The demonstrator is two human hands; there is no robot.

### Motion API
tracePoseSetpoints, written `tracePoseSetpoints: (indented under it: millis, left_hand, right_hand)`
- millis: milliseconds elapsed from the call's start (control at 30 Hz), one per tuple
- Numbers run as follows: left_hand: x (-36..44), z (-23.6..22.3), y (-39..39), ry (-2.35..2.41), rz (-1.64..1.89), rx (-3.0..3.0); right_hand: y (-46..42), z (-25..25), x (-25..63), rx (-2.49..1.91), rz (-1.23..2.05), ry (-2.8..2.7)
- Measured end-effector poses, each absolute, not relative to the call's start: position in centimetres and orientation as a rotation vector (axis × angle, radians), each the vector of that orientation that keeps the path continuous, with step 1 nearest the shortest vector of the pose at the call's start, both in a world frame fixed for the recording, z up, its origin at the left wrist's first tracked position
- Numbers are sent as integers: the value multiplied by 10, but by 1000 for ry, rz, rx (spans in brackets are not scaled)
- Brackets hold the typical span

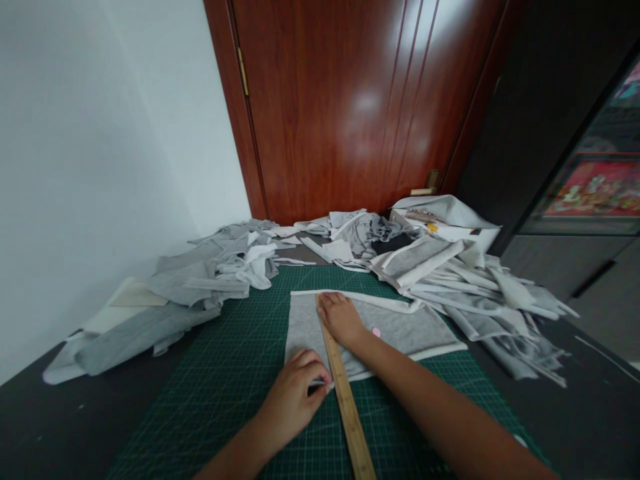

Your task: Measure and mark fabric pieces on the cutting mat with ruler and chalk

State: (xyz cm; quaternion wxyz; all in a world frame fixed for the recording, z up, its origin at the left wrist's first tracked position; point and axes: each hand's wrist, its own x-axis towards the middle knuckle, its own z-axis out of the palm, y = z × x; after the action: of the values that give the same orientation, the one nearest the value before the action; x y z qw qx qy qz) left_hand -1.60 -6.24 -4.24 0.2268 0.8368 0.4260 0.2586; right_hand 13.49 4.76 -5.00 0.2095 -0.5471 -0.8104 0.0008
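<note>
A piece of grey fabric (400,331) with white edges lies spread on a green cutting mat (240,373). Across it runs a wooden ruler (345,393), its near end reaching past the fabric toward me. My right hand (343,320) lies flat over the ruler's far end, pressing it against the cloth. To the left of the ruler, my left hand (300,387) pinches the near edge of the fabric between thumb and fingers. A small pink round piece (376,331) rests on the fabric, right of my right hand.
Grey and white fabric is heaped at the left (185,287), with more scraps (355,233) at the back. A stack of fabric strips (470,287) covers the right side, before a white box (450,227). Behind stand a wooden door (350,120) and a white wall (125,147).
</note>
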Motion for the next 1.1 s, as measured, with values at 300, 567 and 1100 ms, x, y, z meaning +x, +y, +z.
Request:
tracePoseSetpoints:
  millis: [300, 567, 1100]
  left_hand:
    - [-18, -38, -72, 1104, 672, 2374]
    - [-13, -35, -68, 1249, 481, 2229]
    - [-16, -33, -24, 932, 322, 2742]
  right_hand:
    - [58, -44, 127, -1597, -14, -2228]
    - [56, -39, 124, -1615, 29, -2212]
    - [-49, -27, 196, -1003, 606, -2245]
